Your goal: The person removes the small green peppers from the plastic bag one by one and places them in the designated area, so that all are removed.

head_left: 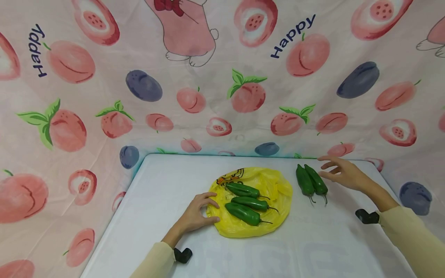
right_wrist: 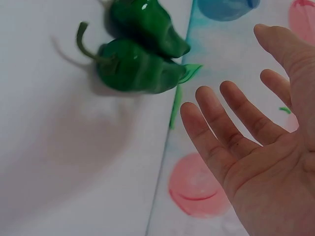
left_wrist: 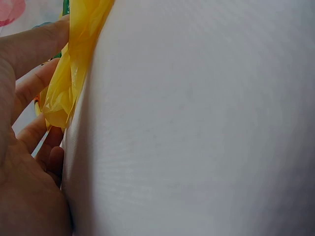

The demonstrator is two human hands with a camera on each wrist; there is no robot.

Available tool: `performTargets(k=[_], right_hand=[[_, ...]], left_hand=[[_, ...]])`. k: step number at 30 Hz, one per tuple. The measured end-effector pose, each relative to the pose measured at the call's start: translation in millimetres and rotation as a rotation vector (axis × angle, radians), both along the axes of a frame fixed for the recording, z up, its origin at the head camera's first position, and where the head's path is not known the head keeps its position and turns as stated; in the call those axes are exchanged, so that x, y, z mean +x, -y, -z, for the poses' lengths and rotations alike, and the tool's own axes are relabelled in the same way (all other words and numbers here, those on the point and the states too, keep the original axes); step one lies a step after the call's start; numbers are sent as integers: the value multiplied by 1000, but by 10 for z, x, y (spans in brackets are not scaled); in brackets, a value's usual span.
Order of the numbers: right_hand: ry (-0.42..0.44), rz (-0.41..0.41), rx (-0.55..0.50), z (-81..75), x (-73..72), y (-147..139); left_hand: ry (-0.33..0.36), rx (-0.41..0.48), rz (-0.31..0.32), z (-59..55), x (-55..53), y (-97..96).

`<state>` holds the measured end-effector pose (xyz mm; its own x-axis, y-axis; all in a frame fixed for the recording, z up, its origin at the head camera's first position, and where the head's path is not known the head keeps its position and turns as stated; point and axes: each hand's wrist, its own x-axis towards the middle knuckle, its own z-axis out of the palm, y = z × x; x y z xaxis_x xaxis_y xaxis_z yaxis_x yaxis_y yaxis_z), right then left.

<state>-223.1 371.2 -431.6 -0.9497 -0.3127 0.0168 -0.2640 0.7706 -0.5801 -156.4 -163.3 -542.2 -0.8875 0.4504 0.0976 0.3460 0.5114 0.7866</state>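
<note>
On the white table lies a yellow plastic bag [head_left: 257, 229], flattened, with three green chili peppers [head_left: 245, 213] side by side on top of it. Beside the bag's left edge my left hand [head_left: 196, 211] rests with relaxed, spread fingers; its fingertips touch the yellow plastic [left_wrist: 81, 64] in the left wrist view. Two more green peppers [head_left: 305, 180] lie close together to the right of the bag, stems towards me. Just right of that pair hovers my right hand [head_left: 344, 173], fingers loosely extended and holding nothing. The right wrist view shows its palm [right_wrist: 275, 177] near both peppers [right_wrist: 133, 66].
A fruit-patterned cloth [head_left: 208, 85] hangs behind the table and along its sides. The white tabletop [head_left: 167, 181] ends at this cloth at the back. Black wrist devices [head_left: 183, 255] sit by the cream sleeves [head_left: 154, 260].
</note>
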Motion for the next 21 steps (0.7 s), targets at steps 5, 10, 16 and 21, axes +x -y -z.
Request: performTargets(k=[5, 10, 16, 21], right_hand=[[-13, -15, -8, -74, -14, 107], [-33, -52, -11, -138, -26, 241], [-65, -87, -23, -163, -60, 386], [-57, -105, -39, -153, -115, 478]], left_hand=[[4, -1, -5, -2, 1, -8], [7, -3, -3, -3, -9, -23], [-2, -4, 3, -1, -1, -15], [-3, -1, -5, 4, 8, 2]])
